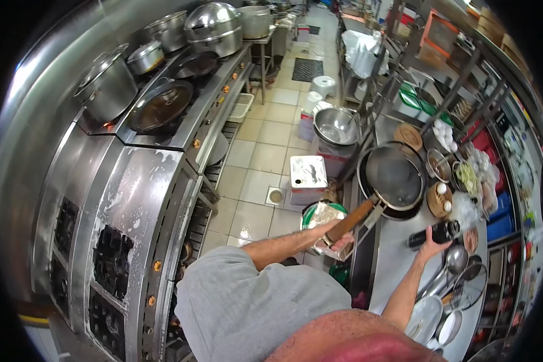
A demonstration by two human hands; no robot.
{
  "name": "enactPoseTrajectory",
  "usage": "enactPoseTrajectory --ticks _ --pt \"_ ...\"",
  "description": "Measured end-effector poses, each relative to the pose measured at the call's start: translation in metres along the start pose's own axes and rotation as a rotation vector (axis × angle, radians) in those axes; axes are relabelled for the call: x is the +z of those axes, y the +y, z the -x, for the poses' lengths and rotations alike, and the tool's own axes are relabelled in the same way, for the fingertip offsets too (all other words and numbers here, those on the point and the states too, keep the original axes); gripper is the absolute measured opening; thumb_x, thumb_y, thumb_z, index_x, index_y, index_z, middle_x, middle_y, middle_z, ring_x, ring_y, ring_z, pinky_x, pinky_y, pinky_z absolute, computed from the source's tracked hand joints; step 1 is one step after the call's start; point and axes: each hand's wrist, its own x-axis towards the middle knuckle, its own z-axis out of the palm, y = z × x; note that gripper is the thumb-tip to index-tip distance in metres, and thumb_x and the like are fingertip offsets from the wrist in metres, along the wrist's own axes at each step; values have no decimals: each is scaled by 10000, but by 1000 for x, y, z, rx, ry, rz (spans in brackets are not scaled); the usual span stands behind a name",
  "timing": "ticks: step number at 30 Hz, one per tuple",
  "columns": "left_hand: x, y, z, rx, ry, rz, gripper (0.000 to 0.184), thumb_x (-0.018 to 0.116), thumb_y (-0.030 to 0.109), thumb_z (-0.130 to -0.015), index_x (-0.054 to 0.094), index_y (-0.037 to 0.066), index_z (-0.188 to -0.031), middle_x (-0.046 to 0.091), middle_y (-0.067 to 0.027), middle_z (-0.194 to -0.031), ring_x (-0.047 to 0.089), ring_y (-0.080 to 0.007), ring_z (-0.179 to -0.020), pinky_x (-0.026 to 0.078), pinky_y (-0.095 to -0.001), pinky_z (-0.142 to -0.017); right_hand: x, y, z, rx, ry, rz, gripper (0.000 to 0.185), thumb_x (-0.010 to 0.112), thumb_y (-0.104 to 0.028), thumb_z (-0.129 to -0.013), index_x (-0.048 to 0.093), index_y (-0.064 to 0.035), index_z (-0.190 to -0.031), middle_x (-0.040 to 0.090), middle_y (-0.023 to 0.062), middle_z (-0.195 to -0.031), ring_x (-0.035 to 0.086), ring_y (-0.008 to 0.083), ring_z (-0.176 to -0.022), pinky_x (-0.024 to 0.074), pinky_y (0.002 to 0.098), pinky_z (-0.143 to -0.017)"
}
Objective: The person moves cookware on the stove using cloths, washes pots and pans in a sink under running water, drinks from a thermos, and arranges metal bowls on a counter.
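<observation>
My left hand (339, 236) is wrapped round the wooden handle of a dark round wok (394, 175). The wok lies over another black pan (407, 212) at the counter's edge; whether its bowl is solid or mesh is unclear. My right hand (433, 245) grips a dark bottle-like cylinder (417, 239), tilted on its side above the steel counter. Close to that hand are a metal ladle (457, 258) and a clear plastic bag (463, 208). Below my left hand, a tub with a green rim (311, 212) stands on the floor.
Burners (113, 253) and a hot stove line run along the left, with a large pot (107, 84) and a lidded wok (161, 107). A white-topped tin (308, 172) and a steel bowl (336, 125) border the tiled aisle (247, 181). Eggs (443, 134) sit on the counter.
</observation>
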Motion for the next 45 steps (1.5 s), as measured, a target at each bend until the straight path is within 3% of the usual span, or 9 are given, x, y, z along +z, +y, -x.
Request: enactPoseTrajectory --ticks 4,9,11,25,28,31,40,42,45 --pt "34 6 -22 53 199 -294 264 452 253 -879 467 1 -804 376 27 -494 398 -82 -369 327 -228 -312 -4 26 -8 -21 35 58 865 788 -68 -589 260 60 -1263 421 171 -1179 468 235 -1021 390 346 -924" --pt "29 -5 -51 91 138 -202 250 421 229 -880 448 21 -744 386 18 -505 401 -88 -369 326 -234 -299 -8 13 -2 -24 63 190 842 788 -90 -586 285 72 -1241 468 174 -1136 496 238 -990 402 340 -907" --pt "21 -11 -65 194 174 -362 297 467 231 -837 464 21 -628 442 -60 -516 477 -167 -360 413 -279 -299 -11 1 3 -9 84 183 789 779 -64 -589 318 74 -1214 493 165 -1098 515 230 -948 428 332 -871" --pt "47 -36 -121 256 243 -252 292 426 295 -872 454 60 -701 452 -53 -568 484 -144 -423 435 -276 -346 -37 -61 37 -7 104 77 821 793 -77 -577 319 72 -1230 483 176 -1113 526 229 -933 476 340 -825" --pt "32 -43 -136 245 123 -393 215 520 265 -856 445 107 -982 505 -12 -664 521 -124 -485 452 -304 -349 -44 -91 43 21 65 16 781 789 -80 -582 357 67 -1215 490 170 -1106 528 229 -937 471 335 -827" --pt "42 -50 -135 201 277 -338 225 514 248 -862 458 117 -1037 525 1 -699 555 -109 -594 497 -298 -446 -49 -137 46 -19 -9 20 779 789 -82 -585 357 66 -1215 489 167 -1111 531 228 -940 476 333 -817" --pt "20 -67 -135 273 130 -450 407 496 358 -881 427 108 -1195 551 -14 -915 556 -130 -761 490 -300 -654 -57 -208 53 -54 -184 -291 715 724 85 -607 378 11 -1228 495 99 -1102 517 170 -912 460 286 -809" --pt "3 -60 -103 188 449 -545 505 508 420 -861 402 100 -1237 539 -20 -970 517 -143 -871 466 -318 -739 -55 -219 57 -49 -230 -324 732 722 89 -599 371 5 -1236 493 98 -1095 518 170 -906 461 280 -804" --pt "24 -35 -31 469 726 -831 524 527 443 -846 419 87 -1215 462 -42 -1125 457 -131 -987 407 -337 -799 -47 -235 70 29 -324 -423 762 710 106 -562 368 -11 -1233 499 94 -1055 529 180 -879 468 272 -789"
